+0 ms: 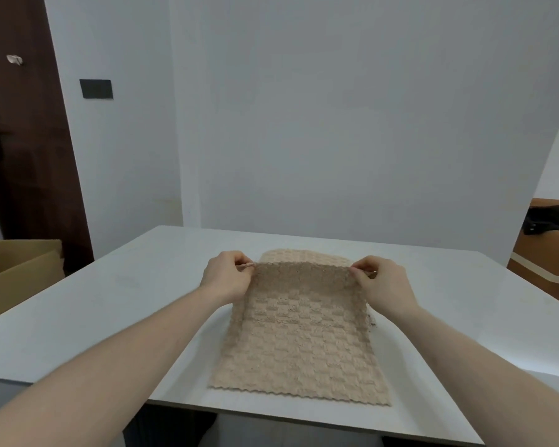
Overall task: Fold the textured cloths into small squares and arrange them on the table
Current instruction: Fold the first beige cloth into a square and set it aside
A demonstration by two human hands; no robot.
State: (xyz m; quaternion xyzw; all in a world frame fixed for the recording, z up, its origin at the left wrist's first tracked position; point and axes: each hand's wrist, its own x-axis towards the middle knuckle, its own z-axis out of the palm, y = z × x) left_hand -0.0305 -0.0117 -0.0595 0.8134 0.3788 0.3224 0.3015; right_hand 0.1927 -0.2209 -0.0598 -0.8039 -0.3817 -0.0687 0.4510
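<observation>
A beige checker-textured cloth (299, 340) lies on the white table (110, 301), its near scalloped edge close to the table's front edge. Its far edge is lifted off the surface. My left hand (228, 279) pinches the far left corner and my right hand (380, 282) pinches the far right corner. Behind the raised edge, a further piece of beige textured cloth (307, 255) lies flat on the table; whether it is a second cloth or part of the same one I cannot tell.
An open cardboard box (17, 269) stands left of the table. A brown door (23, 140) is at the far left. At the right, a tan seat (542, 266) holds a black item (552, 221). A white wall rises behind the table.
</observation>
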